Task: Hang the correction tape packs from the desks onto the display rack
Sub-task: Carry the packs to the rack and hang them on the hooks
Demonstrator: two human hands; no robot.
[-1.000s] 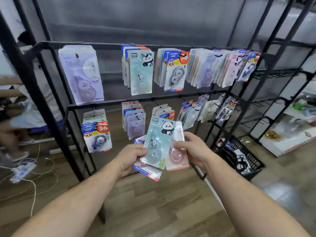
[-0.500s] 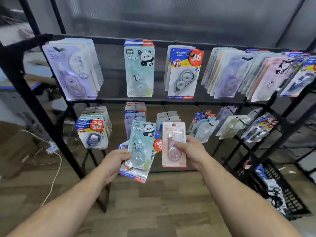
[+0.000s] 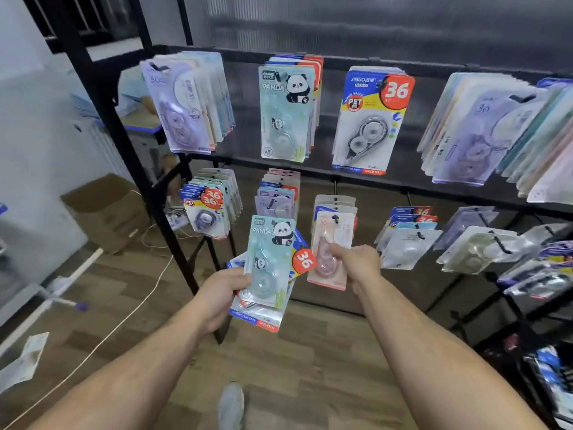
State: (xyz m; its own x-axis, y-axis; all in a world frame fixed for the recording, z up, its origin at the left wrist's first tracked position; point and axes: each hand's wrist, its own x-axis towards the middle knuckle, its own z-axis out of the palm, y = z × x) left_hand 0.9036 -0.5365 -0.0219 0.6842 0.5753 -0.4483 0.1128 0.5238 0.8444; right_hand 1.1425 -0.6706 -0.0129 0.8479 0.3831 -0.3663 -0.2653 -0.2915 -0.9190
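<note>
Several packs fanned in left hand (image 3: 221,293), fingers curled round; panda pack (image 3: 268,265) hides rest, count unclear. At lower-row hook of display rack (image 3: 125,144), right hand (image 3: 356,262) pinches pink pack (image 3: 327,271). Far-right packs (image 3: 552,144) cut off. Cardboard box (image 3: 105,209) on floor, left.

Left hand (image 3: 221,297): panda pack (image 3: 268,259) and others are gripped.
Right hand (image 3: 356,263): pink pack (image 3: 328,243) is pinched at a hook (image 3: 335,218).
</note>
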